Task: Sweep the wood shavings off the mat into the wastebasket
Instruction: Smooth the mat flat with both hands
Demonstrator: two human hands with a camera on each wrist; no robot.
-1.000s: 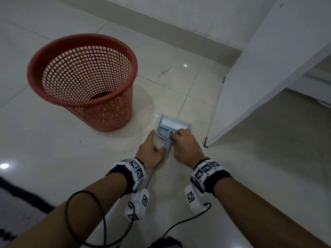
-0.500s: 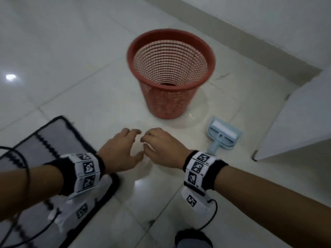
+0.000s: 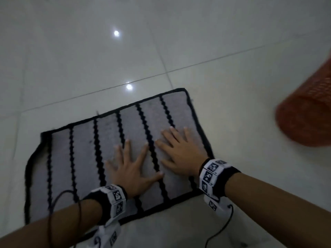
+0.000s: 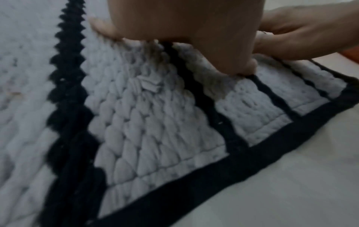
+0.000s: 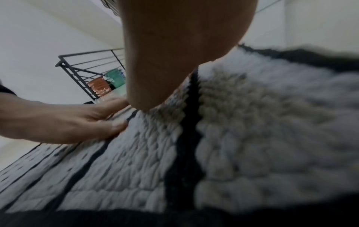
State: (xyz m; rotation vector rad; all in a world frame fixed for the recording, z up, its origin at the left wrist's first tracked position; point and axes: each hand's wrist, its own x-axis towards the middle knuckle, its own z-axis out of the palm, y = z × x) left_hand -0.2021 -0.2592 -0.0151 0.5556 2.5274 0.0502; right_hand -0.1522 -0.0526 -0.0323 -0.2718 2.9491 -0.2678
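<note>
A grey knitted mat (image 3: 82,151) with black zigzag stripes and a black border lies on the white tile floor. My left hand (image 3: 131,163) rests flat on it with fingers spread, near its middle. My right hand (image 3: 179,147) lies flat beside it, close to the mat's right edge. Both palms press the mat (image 4: 155,122) and hold nothing. The red mesh wastebasket (image 3: 308,111) shows blurred at the right edge, apart from the mat. In the left wrist view a faint tan speck (image 4: 14,93) sits on the mat; no shavings show clearly elsewhere.
White glossy floor tiles (image 3: 107,51) surround the mat. In the right wrist view a black metal rack (image 5: 87,69) with coloured items stands far behind the mat (image 5: 252,122). Cables (image 3: 220,231) trail from my wrist cameras across the floor near the mat's front edge.
Both hands let go of the blue dustpan and brush beside the basket, moved left and came down flat on the mat. My view swung left; the dustpan is out of sight.
</note>
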